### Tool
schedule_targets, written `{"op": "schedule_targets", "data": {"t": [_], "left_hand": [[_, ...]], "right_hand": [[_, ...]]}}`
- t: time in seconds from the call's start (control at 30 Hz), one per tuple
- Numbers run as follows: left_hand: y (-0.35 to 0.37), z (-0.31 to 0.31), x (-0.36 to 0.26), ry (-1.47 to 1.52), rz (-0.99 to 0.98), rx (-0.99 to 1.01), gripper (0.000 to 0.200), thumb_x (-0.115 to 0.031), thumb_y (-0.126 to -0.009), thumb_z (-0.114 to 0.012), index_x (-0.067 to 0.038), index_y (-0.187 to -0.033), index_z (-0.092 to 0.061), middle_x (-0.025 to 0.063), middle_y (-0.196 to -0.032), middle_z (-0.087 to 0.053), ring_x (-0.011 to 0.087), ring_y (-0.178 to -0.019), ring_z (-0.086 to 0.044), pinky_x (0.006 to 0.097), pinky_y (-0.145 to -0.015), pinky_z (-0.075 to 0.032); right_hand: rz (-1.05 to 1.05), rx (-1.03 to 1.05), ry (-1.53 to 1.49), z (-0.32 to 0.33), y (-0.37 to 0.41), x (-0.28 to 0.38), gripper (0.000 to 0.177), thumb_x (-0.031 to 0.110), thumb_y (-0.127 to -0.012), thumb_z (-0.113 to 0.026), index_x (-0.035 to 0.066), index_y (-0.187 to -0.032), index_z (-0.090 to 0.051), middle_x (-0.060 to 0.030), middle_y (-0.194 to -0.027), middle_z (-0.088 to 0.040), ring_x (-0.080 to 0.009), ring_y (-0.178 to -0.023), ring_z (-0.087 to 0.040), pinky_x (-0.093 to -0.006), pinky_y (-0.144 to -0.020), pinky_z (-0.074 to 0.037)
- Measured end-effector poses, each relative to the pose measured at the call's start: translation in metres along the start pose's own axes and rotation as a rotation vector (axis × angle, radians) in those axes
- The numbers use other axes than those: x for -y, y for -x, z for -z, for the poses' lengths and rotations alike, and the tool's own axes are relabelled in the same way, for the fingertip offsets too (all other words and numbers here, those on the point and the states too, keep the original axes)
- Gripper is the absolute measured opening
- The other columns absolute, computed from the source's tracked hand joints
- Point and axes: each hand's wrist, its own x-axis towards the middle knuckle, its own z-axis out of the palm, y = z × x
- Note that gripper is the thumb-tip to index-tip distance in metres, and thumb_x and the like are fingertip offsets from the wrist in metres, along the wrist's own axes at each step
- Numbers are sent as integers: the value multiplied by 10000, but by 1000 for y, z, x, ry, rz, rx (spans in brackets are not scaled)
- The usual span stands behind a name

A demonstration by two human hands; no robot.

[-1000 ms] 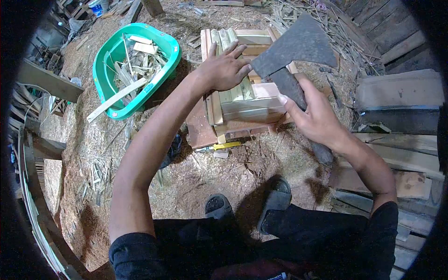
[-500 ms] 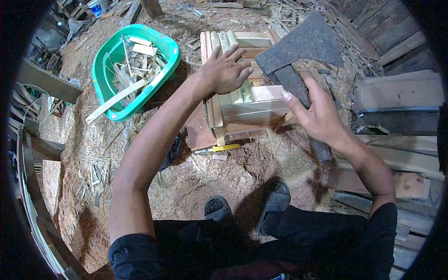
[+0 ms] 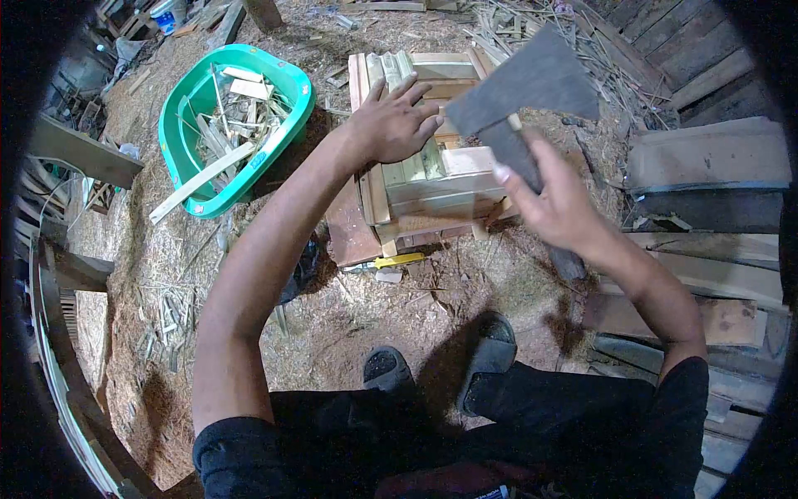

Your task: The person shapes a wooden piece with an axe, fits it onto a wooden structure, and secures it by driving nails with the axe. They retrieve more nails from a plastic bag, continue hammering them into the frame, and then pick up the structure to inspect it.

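Note:
My left hand (image 3: 395, 125) rests with spread fingers on the light wooden strips along the left part of a slatted wooden frame (image 3: 432, 195). In my right hand (image 3: 553, 195) is the handle of an axe (image 3: 528, 83), its broad grey head raised above the frame's right side and its blade towards the upper right. The hand and the axe head are slightly blurred. A yellow-handled tool (image 3: 399, 259) lies on the ground just below the frame.
A green basin (image 3: 174, 137) holding wood scraps stands left of the frame. Stacked boards (image 3: 706, 158) line the right side. Wood chips and shavings cover the ground around my sandals (image 3: 490, 358). A curved wooden rail runs down the far left.
The axe and my right hand have shifted slightly left. The frame, my left hand and the basin also appear a little further left in view. My left hand stays on the strips.

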Motion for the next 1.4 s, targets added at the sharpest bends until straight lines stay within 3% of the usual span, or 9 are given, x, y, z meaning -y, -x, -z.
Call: {"op": "schedule_targets", "data": {"t": [0.13,0.4,0.53,0.67,0.8,0.83,0.97,1.27,1.4], "left_hand": [[2,0,-2,-14,12,-16,566,-446,-1030,-212,-105,-1385,-493,169,-1546,-314,335,-1480,-180,613,-1180,-118],[-1,8,-4,-66,40,97,491,-327,-1010,-280,-114,-1423,-440,148,-1572,-262,332,-1485,-162,601,-1179,-133],[-2,4,-1,-55,24,41,481,-357,-1018,-274,-121,-1380,-486,148,-1563,-281,338,-1479,-178,600,-1176,-137],[-3,-2,2,-33,7,-5,472,-362,-1018,-284,-132,-1377,-488,147,-1557,-294,342,-1475,-189,593,-1177,-139],[-3,-1,1,-52,42,38,479,-356,-1017,-286,-173,-1434,-434,129,-1556,-301,347,-1474,-192,586,-1178,-141],[-3,-3,2,-61,29,27,479,-353,-1017,-287,-170,-1436,-430,128,-1556,-301,345,-1473,-193,586,-1178,-143],[-2,-5,4,-73,7,-12,476,-345,-1016,-298,-163,-1437,-424,127,-1556,-302,337,-1474,-198,586,-1177,-148],[-2,2,0,-44,21,32,529,-406,-1025,-245,-111,-1395,-481,154,-1552,-308,326,-1475,-199,612,-1170,-143],[-1,-4,1,-16,4,-51,572,-438,-1030,-216,-90,-1376,-509,159,-1544,-324,322,-1475,-201,615,-1169,-145]], "right_hand": [[6,228,155,-7,7,-10,403,203,-944,-569,-51,-1243,-476,-306,-1028,-636,-424,-983,-649,-463,-847,-502],[-68,-6,7,6,-7,14,422,222,-946,-582,-50,-1246,-462,-264,-949,-649,-381,-877,-680,-445,-772,-510],[-136,315,108,-5,2,-6,454,215,-927,-597,-46,-1272,-458,-285,-965,-645,-422,-881,-664,-467,-775,-504],[-193,221,86,10,-7,0,368,222,-927,-603,-39,-1169,-507,-259,-919,-660,-420,-842,-667,-460,-746,-508],[-228,39,21,16,-12,7,402,197,-951,-610,-45,-1248,-490,-133,-968,-657,-173,-861,-626,-355,-766,-505],[-258,30,-43,13,-11,13,388,224,-931,-609,-44,-1192,-507,-267,-951,-659,-408,-884,-671,-453,-774,-514],[-53,243,55,-12,7,-15,483,232,-919,-611,-52,-1286,-476,-318,-1059,-636,-461,-1011,-629,-481,-874,-503],[-152,62,-44,5,-10,2,372,229,-933,-599,-44,-1175,-525,-230,-922,-639,-319,-832,-652,-419,-757,-493],[-87,181,-22,-6,-1,-11,411,229,-930,-597,-59,-1209,-504,-277,-1011,-632,-389,-953,-644,-457,-858,-492]]}}
